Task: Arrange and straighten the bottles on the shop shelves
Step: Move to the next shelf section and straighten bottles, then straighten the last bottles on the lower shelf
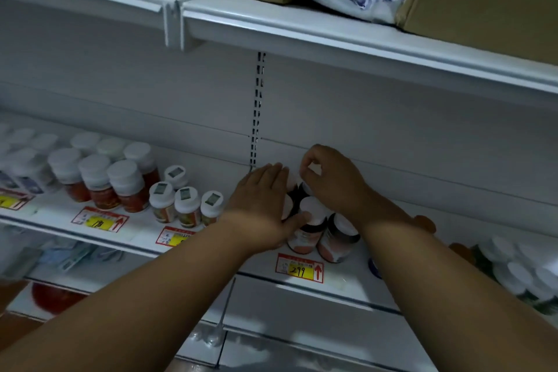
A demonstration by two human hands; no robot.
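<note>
Left hand: the left hand (pixel 262 201) is laid flat, fingers straight, against the 9 o'clock side of a cluster of dark white-capped bottles (pixel 314 226); the thumb touches the front bottle.
Right hand: the right hand (pixel 330 180) is curled at the cluster's 12 o'clock, fingertips pinching a white bottle cap (pixel 314 168).
Bottles: the cluster stands on the white metal shelf (pixel 356 278), behind a red-and-yellow price tag marked 299 (pixel 299 268).
Neighbours: small white-capped bottles (pixel 185 201) are ranged at 9 o'clock.
</note>
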